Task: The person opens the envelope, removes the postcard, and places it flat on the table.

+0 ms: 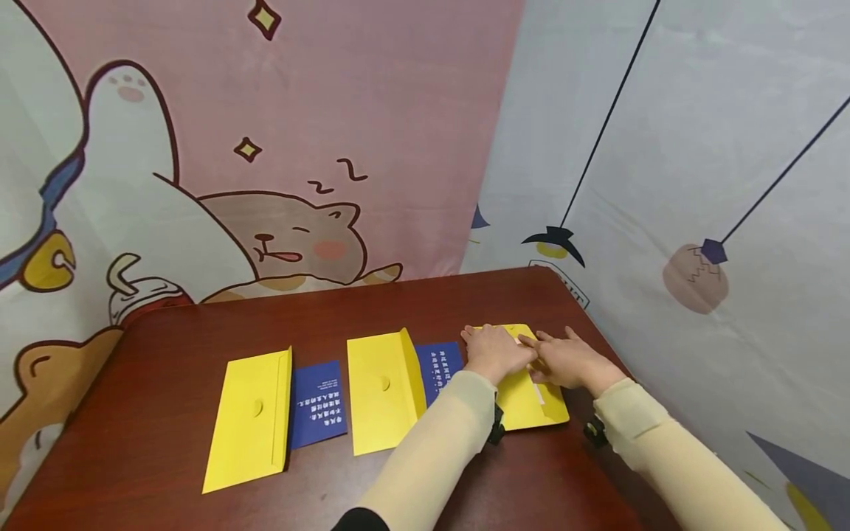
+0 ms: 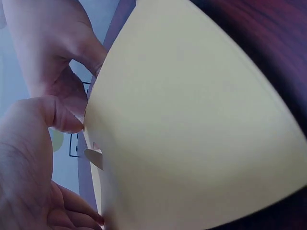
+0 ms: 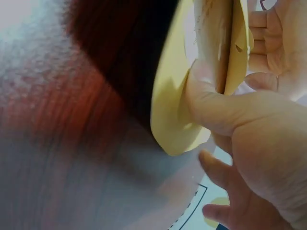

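At the right of the table in the head view lies a yellow envelope (image 1: 524, 404), a narrow white strip (image 1: 538, 394) running along its flap side. My left hand (image 1: 496, 352) presses on the envelope, its thumb and fingertips at the mouth edge in the left wrist view. My right hand (image 1: 571, 360) pinches the flap side. In the right wrist view its thumb (image 3: 202, 76) lies against the inner face of the flap (image 3: 168, 110), and the mouth gapes beside it. A half-round tab (image 2: 94, 158) shows on the front panel.
Two more yellow envelopes (image 1: 247, 424) (image 1: 378, 391) lie to the left, flaps partly raised. Beside each is a blue card (image 1: 319, 402) (image 1: 438, 365) with white writing; my left forearm partly covers one. The brown table (image 1: 319, 310) meets a cartoon-printed cloth behind and at right.
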Available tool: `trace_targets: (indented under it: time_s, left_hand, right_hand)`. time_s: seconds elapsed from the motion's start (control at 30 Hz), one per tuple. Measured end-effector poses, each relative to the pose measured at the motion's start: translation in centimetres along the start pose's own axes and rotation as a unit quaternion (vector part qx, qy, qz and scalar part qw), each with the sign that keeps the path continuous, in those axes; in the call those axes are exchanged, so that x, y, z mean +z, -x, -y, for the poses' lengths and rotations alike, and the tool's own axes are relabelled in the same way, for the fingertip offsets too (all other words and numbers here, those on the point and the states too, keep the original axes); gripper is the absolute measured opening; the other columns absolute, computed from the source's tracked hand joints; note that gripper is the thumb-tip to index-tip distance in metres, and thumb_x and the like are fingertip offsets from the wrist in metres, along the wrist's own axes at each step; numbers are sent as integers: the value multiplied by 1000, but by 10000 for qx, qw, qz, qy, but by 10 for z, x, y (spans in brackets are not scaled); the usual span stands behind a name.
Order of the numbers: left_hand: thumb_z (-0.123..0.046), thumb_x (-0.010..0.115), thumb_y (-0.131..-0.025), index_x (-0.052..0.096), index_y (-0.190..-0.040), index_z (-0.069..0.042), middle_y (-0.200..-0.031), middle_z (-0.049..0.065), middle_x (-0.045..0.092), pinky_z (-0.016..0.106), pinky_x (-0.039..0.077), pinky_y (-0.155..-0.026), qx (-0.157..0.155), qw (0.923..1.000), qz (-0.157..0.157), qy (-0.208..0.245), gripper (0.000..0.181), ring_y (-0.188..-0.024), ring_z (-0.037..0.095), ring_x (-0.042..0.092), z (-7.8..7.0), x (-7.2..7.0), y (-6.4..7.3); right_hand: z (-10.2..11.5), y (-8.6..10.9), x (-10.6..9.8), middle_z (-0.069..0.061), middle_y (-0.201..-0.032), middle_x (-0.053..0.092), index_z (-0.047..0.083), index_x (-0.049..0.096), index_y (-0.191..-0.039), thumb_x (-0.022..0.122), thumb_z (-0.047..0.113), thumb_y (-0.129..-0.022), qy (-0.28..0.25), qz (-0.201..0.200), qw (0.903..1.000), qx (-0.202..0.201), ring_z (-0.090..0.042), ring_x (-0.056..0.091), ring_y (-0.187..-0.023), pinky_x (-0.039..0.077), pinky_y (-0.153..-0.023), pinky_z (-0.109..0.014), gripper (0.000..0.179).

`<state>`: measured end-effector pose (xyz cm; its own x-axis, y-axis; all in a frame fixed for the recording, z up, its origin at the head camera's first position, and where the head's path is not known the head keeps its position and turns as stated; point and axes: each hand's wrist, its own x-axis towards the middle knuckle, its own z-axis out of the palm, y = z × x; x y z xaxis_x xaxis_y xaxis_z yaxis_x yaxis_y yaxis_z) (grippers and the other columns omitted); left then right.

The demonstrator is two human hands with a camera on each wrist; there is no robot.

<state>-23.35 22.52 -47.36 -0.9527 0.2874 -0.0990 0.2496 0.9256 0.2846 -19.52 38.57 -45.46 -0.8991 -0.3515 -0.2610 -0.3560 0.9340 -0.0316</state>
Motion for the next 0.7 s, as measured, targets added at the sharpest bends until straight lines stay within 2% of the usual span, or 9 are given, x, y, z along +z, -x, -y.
trace_targets:
  time_s: [0.13,0.3,0.43,0.57,0.7]
  left_hand:
    - [-80,48,-90,69,-144,-18,-149,7,61,59,34,-119,-31,9999,43,94,85,-143,50,47,1,1,-2]
    - [-82,47,-89,67,-145,-19,-149,6,61,59,35,-119,-26,10000,44,0,87,-143,48,47,1,0,-1]
    - [-85,46,-88,69,-143,-21,-146,5,64,60,35,-118,40,9999,-12,-113,88,-141,44,52,0,-2,3]
    - [-89,43,-87,70,-142,-21,-146,4,64,60,35,-118,44,9997,-3,-247,92,-138,40,56,-1,-3,4]
    - [-89,43,-87,69,-144,-20,-147,4,63,60,34,-119,44,9996,52,-264,92,-139,41,54,0,-1,2]
  right_hand:
    - [0,1,0,-17,-145,63,5,45,-161,76,35,-97,-147,87,9999,0,-46,39,-149,14,-115,-80,77]
    - [-2,0,5,-18,-148,61,5,44,-161,82,37,-89,-155,-165,9997,-104,-46,39,-149,12,-116,-79,87]
    - [-7,3,8,-13,-158,52,10,52,-157,86,46,-87,-10,-211,9997,-107,-45,37,-151,11,-115,-80,86]
    - [-13,6,9,-9,-165,44,14,58,-154,84,57,-84,-19,-125,9999,-85,-45,36,-151,13,-114,-81,86]
    - [-18,9,9,-12,-167,40,11,54,-156,81,60,-86,-274,-42,9996,-107,-47,34,-151,14,-113,-81,90]
